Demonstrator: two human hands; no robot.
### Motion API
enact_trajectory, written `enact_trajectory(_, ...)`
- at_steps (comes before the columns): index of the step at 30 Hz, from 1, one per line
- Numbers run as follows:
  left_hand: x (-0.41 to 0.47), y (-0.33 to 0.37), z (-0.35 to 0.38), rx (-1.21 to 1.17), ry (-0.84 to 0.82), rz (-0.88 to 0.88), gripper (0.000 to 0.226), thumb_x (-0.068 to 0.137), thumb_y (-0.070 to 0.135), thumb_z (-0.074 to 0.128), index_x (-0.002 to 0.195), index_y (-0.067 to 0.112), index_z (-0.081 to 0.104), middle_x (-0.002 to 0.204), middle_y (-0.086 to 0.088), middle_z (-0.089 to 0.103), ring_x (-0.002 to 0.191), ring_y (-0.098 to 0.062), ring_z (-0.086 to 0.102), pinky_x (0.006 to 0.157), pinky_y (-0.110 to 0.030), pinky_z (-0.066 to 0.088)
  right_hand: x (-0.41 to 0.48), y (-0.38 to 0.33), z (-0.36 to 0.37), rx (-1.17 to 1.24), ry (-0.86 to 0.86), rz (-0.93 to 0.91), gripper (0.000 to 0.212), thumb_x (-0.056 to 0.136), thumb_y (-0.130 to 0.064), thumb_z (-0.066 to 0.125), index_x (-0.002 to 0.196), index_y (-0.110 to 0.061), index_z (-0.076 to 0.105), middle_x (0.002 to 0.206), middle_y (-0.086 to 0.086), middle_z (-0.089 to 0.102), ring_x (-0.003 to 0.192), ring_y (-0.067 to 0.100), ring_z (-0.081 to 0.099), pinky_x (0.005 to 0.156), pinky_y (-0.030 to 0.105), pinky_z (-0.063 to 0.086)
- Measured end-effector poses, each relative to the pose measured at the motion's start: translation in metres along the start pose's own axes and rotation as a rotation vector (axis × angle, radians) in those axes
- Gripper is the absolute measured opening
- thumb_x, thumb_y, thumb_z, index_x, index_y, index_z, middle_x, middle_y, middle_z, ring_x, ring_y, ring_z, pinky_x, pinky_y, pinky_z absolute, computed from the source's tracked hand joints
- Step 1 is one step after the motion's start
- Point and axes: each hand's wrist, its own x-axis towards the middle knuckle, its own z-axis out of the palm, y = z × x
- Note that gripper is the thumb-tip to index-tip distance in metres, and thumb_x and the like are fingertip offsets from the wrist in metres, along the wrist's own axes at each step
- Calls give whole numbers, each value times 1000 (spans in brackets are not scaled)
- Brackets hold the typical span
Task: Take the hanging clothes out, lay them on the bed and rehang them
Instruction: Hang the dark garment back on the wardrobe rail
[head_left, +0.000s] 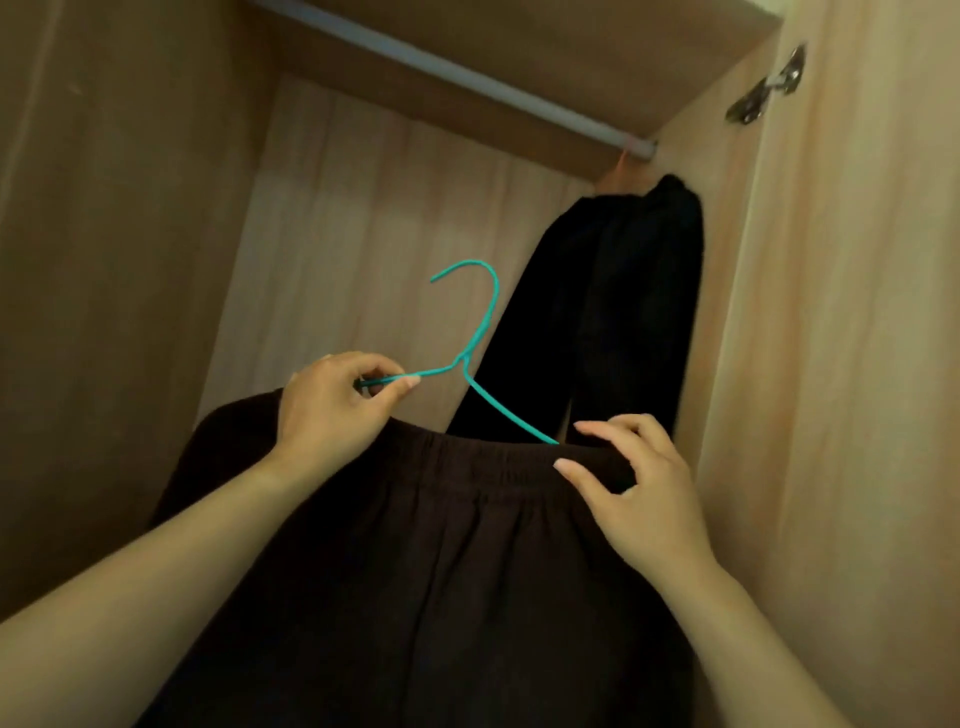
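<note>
A dark brown garment (415, 561) with an elastic waistband hangs on a teal wire hanger (480, 332) in front of me, inside an open wardrobe. My left hand (332, 410) pinches the hanger's left arm between thumb and fingers. My right hand (639, 493) grips the right end of the waistband, thumb on the front of the fabric. The hanger's hook is free in the air, well below the grey rail (467, 78). A black garment (608, 312) hangs from the rail's right end.
The wardrobe has light wooden walls; its back panel (363, 218) is bare on the left. The open door (857, 338) stands at the right, with a metal hinge (769, 85) near its top. A shelf board runs above the rail.
</note>
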Motion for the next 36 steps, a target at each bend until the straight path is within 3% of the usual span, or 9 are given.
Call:
enact_trajectory(6, 114, -20, 63, -46, 44, -6, 18, 79, 47, 67, 67, 36, 61, 69, 13, 63, 70, -11, 58, 55, -27, 38, 98, 43, 10, -148, 18, -28, 51, 89, -43, 51, 139, -39, 37, 119, -17, 49, 96, -7, 42, 67, 2, 33)
enact_trajectory(10, 172, -40, 117, -129, 32, 22, 21, 79, 47, 68, 64, 34, 61, 64, 15, 60, 66, -12, 58, 54, -26, 36, 157, 51, 19, -325, 101, -90, 48, 88, -47, 51, 135, -41, 41, 119, -17, 56, 93, -6, 45, 66, 3, 33)
enact_trajectory(16, 266, -47, 187, -267, 53, 118, 22, 80, 47, 67, 64, 32, 63, 63, 11, 60, 65, -12, 57, 56, -29, 41, 251, 61, 19, -477, 321, -88, 34, 85, -47, 58, 119, -44, 53, 104, -18, 64, 69, 1, 53, 60, 26, 47)
enact_trajectory(19, 315, -39, 216, -258, 105, 183, 19, 85, 46, 61, 79, 29, 67, 80, 7, 61, 81, -18, 58, 67, -32, 45, 298, 68, 20, -521, 410, -78, 30, 85, -43, 59, 114, -44, 53, 101, -12, 65, 83, 11, 59, 69, 35, 52)
enact_trajectory(22, 341, -35, 247, -195, 112, 226, 32, 92, 48, 46, 113, 30, 62, 114, -1, 56, 108, -24, 50, 88, -42, 44, 335, 78, 26, -537, 467, -79, 32, 85, -44, 55, 117, -41, 53, 108, -11, 65, 97, 15, 61, 80, 39, 52)
enact_trajectory(27, 342, -32, 307, -192, -68, 272, 51, 92, 55, 37, 141, 40, 33, 154, 0, 23, 143, -21, 11, 113, -48, 22, 379, 92, 27, -589, 524, -71, 33, 89, -30, 59, 122, -32, 58, 117, -7, 64, 108, 14, 57, 78, 13, 32)
enact_trajectory(30, 343, -27, 336, -312, -111, 279, 54, 92, 56, 37, 143, 43, 26, 157, 3, 13, 144, -18, 8, 115, -45, 20, 404, 99, 18, -617, 530, -74, 33, 90, -24, 59, 123, -26, 58, 118, -1, 63, 110, 19, 56, 77, 11, 30)
enact_trajectory(33, 342, -15, 362, -307, -197, 296, 55, 92, 60, 33, 143, 46, 21, 157, 5, 12, 143, -17, 12, 115, -46, 19, 430, 107, 2, -647, 598, -158, 31, 87, -23, 60, 118, -25, 60, 115, 4, 64, 109, 23, 57, 92, 30, 44)
enact_trajectory(36, 344, -2, 379, -306, -192, 281, 57, 91, 61, 32, 144, 44, 19, 156, 7, 12, 143, -16, 13, 114, -47, 20, 455, 110, -12, -702, 615, -103, 32, 87, -29, 59, 120, -28, 58, 113, 5, 65, 106, 25, 58, 88, 37, 47)
